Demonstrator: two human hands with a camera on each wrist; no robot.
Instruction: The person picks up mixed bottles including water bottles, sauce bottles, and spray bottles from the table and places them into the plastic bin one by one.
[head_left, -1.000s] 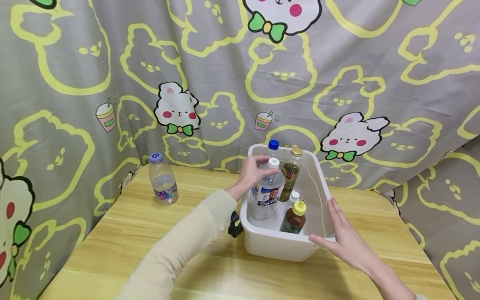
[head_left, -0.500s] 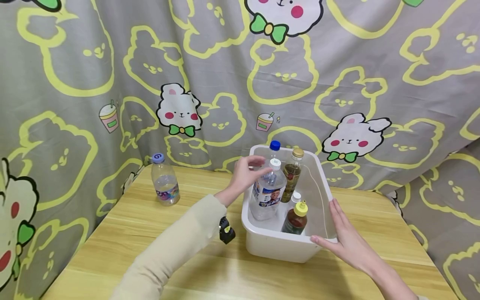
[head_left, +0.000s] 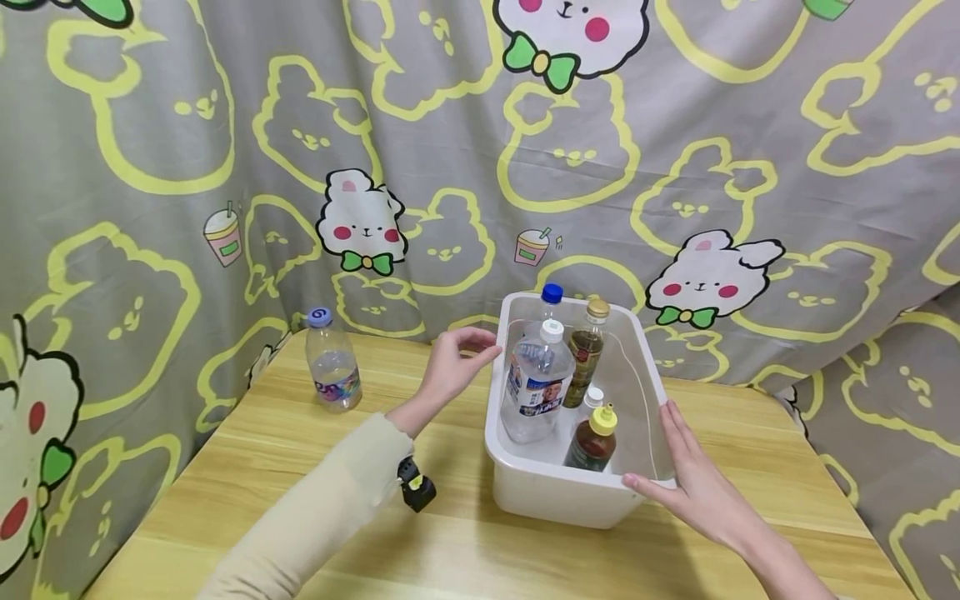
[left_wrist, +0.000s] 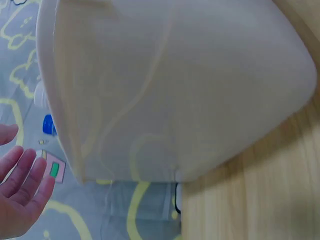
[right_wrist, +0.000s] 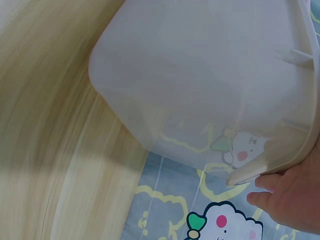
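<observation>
A white plastic bin [head_left: 558, 492] stands on the wooden table with several bottles in it. Inside, a large clear bottle with a white cap [head_left: 537, 392] stands upright at the left, nearest my left hand [head_left: 454, 368]. That hand hovers just outside the bin's left rim, holding nothing, thumb and fingers apart. Behind are a blue-capped bottle [head_left: 551, 302] and a gold-capped bottle of dark liquid [head_left: 587, 350]. Toward the front sits a yellow-topped squeeze bottle [head_left: 592, 442] beside a small white-capped bottle [head_left: 593, 402]. My right hand [head_left: 701, 483] rests on the bin's front right corner, fingers straight along the rim.
A clear bottle with a purple cap [head_left: 333, 367] stands on the table [head_left: 262, 467] at the left. A patterned grey curtain [head_left: 442, 150] hangs behind the table and at both sides. A black wrist camera [head_left: 416, 486] sticks out from the left sleeve.
My left hand has drawn away from the white-capped bottle's cap, moving left over the rim to outside the bin. The right hand stays on the bin's corner.
</observation>
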